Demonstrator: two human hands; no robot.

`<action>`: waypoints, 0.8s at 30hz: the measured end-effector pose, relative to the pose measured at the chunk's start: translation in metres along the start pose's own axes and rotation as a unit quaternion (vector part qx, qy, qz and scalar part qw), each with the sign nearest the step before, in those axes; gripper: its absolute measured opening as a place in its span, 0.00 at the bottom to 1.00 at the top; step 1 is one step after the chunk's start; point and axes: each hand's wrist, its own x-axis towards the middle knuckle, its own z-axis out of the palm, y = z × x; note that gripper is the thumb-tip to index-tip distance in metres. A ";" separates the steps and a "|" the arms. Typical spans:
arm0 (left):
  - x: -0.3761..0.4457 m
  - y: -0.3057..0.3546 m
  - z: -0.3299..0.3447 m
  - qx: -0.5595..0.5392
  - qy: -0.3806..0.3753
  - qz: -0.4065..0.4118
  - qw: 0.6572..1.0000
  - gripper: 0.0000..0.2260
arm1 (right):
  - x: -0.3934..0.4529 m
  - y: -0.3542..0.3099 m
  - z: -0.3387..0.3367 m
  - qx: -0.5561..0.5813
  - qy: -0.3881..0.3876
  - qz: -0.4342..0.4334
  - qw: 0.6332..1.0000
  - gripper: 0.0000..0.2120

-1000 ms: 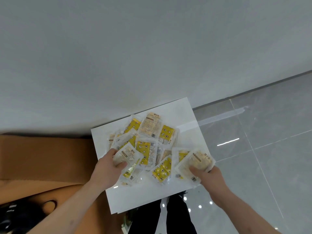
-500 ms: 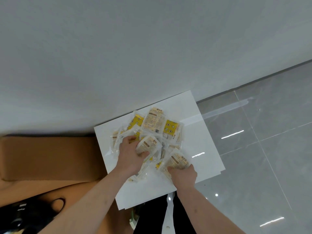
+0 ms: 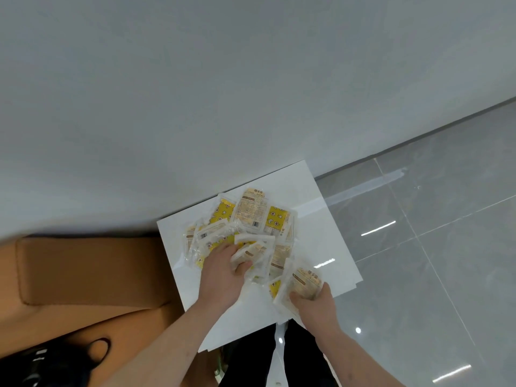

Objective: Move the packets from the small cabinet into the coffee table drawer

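Observation:
A heap of yellow and beige packets [image 3: 252, 212] lies on the white top of the small cabinet [image 3: 315, 241], which stands against the wall. My left hand [image 3: 223, 277] sits in the middle of the heap, fingers closed on a clump of packets [image 3: 255, 254]. My right hand [image 3: 315, 304] is at the heap's near right edge, gripping a beige packet stack [image 3: 303, 283] that is tilted up off the top. The coffee table drawer is out of sight.
A brown sofa arm [image 3: 86, 272] butts the cabinet's left side. A dark object [image 3: 42, 367] lies on the sofa at the lower left. Glossy grey floor tiles [image 3: 435, 261] spread to the right. My dark trouser legs [image 3: 251, 361] show below the cabinet's near edge.
Both hands drew in from the heap's sides toward its middle, bunching packets. The right hand has since pulled back to the right with its packets, and the view shifted slightly.

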 end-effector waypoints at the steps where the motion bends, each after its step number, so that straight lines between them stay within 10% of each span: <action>1: -0.007 0.002 -0.006 -0.025 0.009 0.006 1.000 0.11 | -0.006 -0.001 -0.005 0.000 -0.004 -0.002 1.000 0.17; 24: -0.218 0.142 -0.188 -0.120 -0.112 0.086 0.983 0.21 | -0.321 -0.040 -0.170 0.109 0.037 -0.192 0.975 0.16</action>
